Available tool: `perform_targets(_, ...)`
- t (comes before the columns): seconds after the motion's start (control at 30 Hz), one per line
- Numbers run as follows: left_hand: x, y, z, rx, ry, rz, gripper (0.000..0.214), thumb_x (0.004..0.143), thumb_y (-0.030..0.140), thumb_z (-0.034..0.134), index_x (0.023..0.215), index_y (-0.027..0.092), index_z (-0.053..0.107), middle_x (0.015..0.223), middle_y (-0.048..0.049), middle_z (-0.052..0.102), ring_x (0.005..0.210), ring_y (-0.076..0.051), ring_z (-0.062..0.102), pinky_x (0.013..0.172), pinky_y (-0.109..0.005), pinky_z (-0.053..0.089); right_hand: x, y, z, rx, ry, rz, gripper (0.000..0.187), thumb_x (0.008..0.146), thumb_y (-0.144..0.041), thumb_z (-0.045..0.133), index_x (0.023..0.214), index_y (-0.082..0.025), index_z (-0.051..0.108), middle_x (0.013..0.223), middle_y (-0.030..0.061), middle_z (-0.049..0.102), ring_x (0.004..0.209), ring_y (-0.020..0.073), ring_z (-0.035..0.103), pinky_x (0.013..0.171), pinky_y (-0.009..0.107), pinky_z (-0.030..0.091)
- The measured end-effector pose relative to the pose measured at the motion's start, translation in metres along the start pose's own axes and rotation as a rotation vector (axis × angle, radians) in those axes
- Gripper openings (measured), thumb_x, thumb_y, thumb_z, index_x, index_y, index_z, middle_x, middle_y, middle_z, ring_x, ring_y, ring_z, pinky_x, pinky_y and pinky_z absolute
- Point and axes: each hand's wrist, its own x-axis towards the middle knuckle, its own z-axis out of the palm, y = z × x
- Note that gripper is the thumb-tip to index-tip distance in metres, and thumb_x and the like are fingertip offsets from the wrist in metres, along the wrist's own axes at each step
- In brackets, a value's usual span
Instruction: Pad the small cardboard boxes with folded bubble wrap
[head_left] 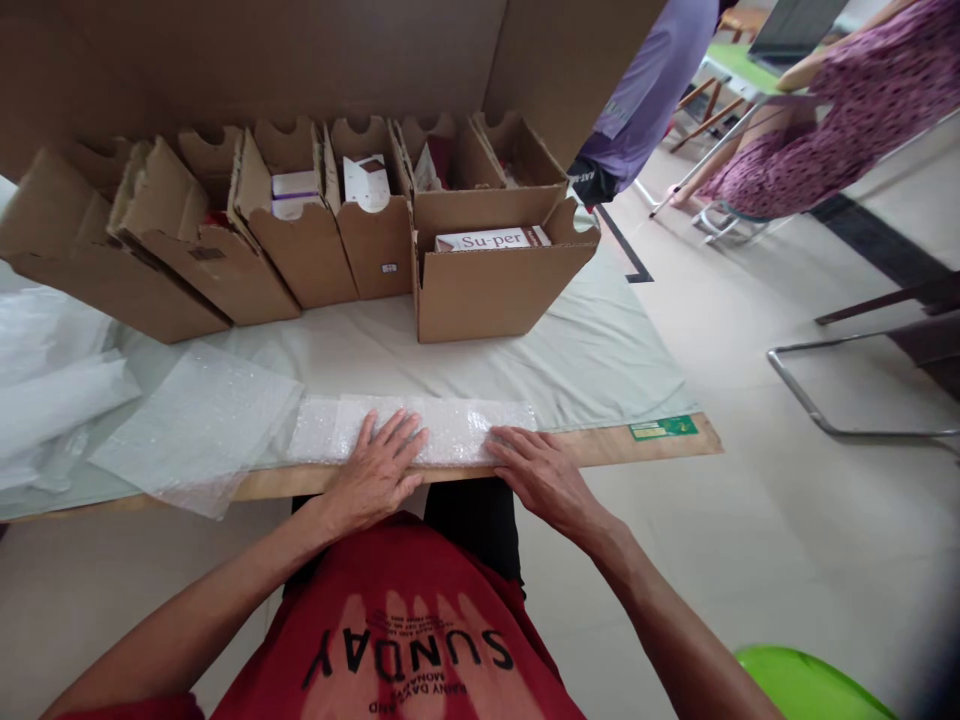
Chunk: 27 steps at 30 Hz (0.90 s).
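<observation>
A long folded strip of bubble wrap lies along the front edge of the table. My left hand rests on its middle-left part, fingers spread and flat. On its right end lies my right hand, fingers stretched out over the plastic. Neither hand grips anything. Whether something is wrapped inside the strip, I cannot tell. Just left of it, a loose flat sheet of bubble wrap hangs a corner over the table edge.
Open cardboard bins holding small boxes stand in a row at the back; another bin holds a "Su-per" box. More bubble wrap is heaped at left. Two people sit at right, near a green table. A green stool is lower right.
</observation>
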Motion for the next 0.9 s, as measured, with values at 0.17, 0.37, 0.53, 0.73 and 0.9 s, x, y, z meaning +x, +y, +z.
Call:
perform_targets(0.17, 0.003, 0.003, -0.004, 0.002, 0.008, -0.031, 0.053, 0.101, 0.031, 0.048, 0.152, 0.015, 0.043, 0.158, -0.017, 0.047, 0.152, -0.034, 0.035, 0.124, -0.065, 0.021, 0.007, 0.004, -0.001, -0.046, 0.066, -0.071, 0.027, 0.101, -0.012, 0.046, 0.115, -0.018, 0.068, 0.122, 0.0111, 0.074, 0.105, 0.0255, 0.067, 0.087, 0.04, 0.047)
perform_targets(0.37, 0.001, -0.013, -0.004, -0.038, 0.078, -0.009, 0.06, 0.089, 0.008, 0.047, 0.149, 0.016, 0.048, 0.153, -0.0145, 0.054, 0.147, -0.027, 0.045, 0.123, -0.054, 0.034, 0.018, 0.007, -0.017, -0.05, 0.187, -0.029, 0.024, 0.102, -0.014, 0.045, 0.098, -0.019, 0.069, 0.094, 0.0067, 0.077, 0.081, 0.02, 0.065, 0.08, 0.035, 0.042)
perform_targets(0.53, 0.002, -0.044, -0.01, -0.05, 0.24, 0.063, 0.068, 0.071, -0.007, 0.042, 0.131, 0.016, 0.066, 0.13, -0.0132, 0.072, 0.125, -0.026, 0.065, 0.106, -0.048, 0.054, 0.02, 0.012, -0.019, -0.051, 0.182, -0.09, 0.023, 0.1, -0.011, 0.047, 0.091, -0.019, 0.067, 0.082, 0.0032, 0.073, 0.075, 0.0174, 0.062, 0.078, 0.033, 0.04)
perform_targets(0.73, 0.033, -0.072, -0.061, 0.069, 0.495, 0.241, 0.05, 0.084, -0.002, 0.046, 0.12, 0.022, 0.071, 0.124, -0.0076, 0.075, 0.133, -0.026, 0.06, 0.107, -0.05, 0.052, 0.02, -0.008, -0.042, -0.071, 0.397, -0.141, 0.013, 0.095, -0.007, 0.057, 0.1, -0.017, 0.064, 0.084, 0.0046, 0.071, 0.075, 0.0186, 0.058, 0.076, 0.034, 0.04)
perform_targets(0.9, 0.057, -0.108, -0.08, 0.201, 0.544, 0.106, 0.043, 0.089, 0.004, 0.05, 0.12, 0.026, 0.071, 0.146, -0.0063, 0.062, 0.15, -0.028, 0.04, 0.121, -0.057, 0.034, 0.036, -0.046, -0.042, -0.079, 0.401, -0.107, 0.011, 0.095, -0.008, 0.057, 0.095, -0.016, 0.064, 0.08, 0.0049, 0.068, 0.074, 0.0196, 0.056, 0.074, 0.035, 0.037)
